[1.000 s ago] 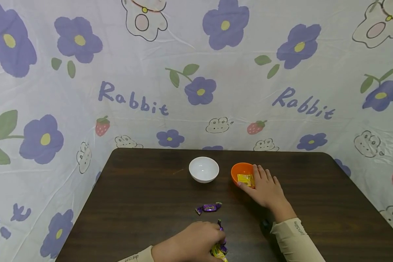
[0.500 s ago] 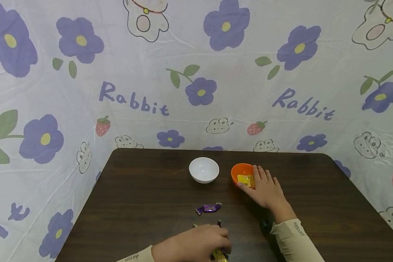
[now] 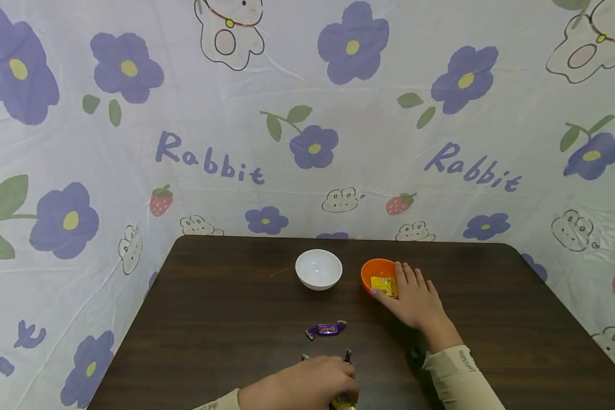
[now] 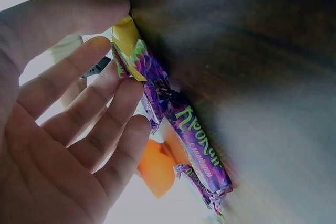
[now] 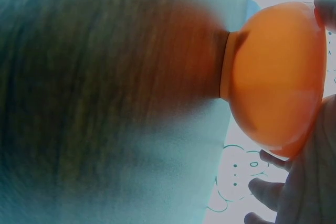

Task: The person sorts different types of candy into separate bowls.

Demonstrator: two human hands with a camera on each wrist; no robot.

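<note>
My left hand (image 3: 307, 384) is low over a group of wrapped candies at the near side of the table. In the left wrist view its fingers are spread and loosely bent, with thumb and index fingertips right beside a yellow-wrapped candy (image 4: 125, 35). A purple-wrapped candy (image 4: 198, 148) lies beyond it, and further purple wrappers show behind. In the head view the hand hides most of this group. My right hand (image 3: 417, 302) holds the orange bowl (image 5: 278, 77) at its right side, thumb at the near rim. Yellow packets (image 3: 383, 286) are inside that bowl.
Left of the orange bowl stands a white bowl (image 3: 319, 269). One purple candy (image 3: 327, 329) lies alone between the bowls and my left hand. The dark wooden table (image 3: 225, 307) ends at a printed cloth (image 3: 210, 193) behind and at the sides.
The left hand has shifted slightly right over the candies and covers more of the yellow one. The right hand stays on the orange bowl. The view has tilted slightly.
</note>
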